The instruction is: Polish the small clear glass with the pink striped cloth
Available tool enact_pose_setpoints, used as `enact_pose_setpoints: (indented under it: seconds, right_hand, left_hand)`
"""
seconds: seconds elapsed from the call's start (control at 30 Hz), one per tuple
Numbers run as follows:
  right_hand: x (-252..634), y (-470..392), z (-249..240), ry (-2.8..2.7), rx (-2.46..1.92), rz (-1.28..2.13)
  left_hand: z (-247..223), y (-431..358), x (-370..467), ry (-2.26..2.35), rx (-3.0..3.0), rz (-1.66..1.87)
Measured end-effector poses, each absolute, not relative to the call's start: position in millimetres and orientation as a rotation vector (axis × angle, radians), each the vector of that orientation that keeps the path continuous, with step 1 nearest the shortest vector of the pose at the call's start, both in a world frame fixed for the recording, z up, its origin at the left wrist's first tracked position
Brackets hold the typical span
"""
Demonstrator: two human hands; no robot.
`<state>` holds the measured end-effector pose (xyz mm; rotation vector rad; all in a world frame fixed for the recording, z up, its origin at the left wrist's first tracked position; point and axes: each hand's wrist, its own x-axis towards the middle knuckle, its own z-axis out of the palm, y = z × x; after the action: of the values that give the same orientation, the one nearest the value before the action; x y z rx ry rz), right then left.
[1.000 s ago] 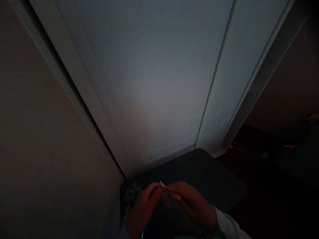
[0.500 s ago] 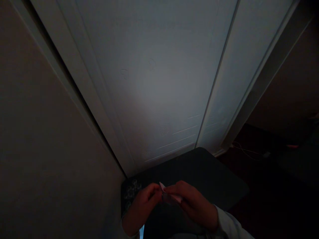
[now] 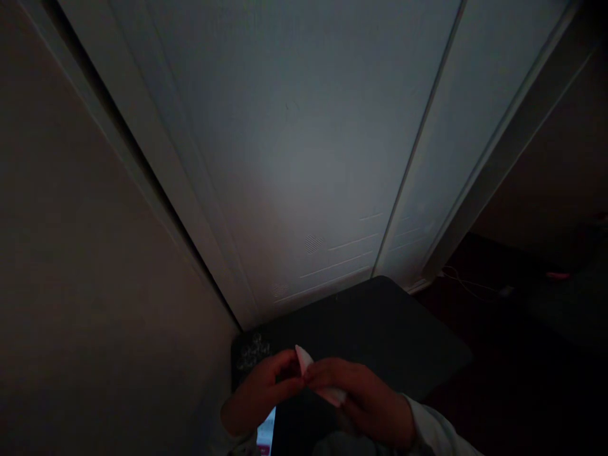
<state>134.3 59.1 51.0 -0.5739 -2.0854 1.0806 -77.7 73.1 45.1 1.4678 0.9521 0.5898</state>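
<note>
The right hand's (image 3: pixel 363 392) fingers clamp a thin, pale pink, flexible-looking sheet (image 3: pixel 332 396) at six o'clock, over the dark, round-cornered worktop (image 3: pixel 380 323). The left hand's (image 3: pixel 259 392) bent fingers meet its edge; I cannot tell if they pinch. Uneven pulling could crease or tear it.

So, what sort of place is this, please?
Probably a dim room in a home: a dark table with rounded corners stands against pale panelled doors, perhaps a wardrobe, and a thin white cable lies on the dark floor.
</note>
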Motion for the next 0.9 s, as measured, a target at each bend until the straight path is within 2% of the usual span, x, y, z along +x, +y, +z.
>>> enact_pose_setpoints:
  seconds: [0.37, 0.9]
  right_hand:
    - [137, 59, 45, -2.073, -0.552, 1.057]
    - [143, 63, 29, -2.218, -0.776, 0.958]
  left_hand:
    - [41, 74, -75, 0.947, 1.481, 0.631]
    - [34, 74, -74, 0.973, 1.460, 0.658]
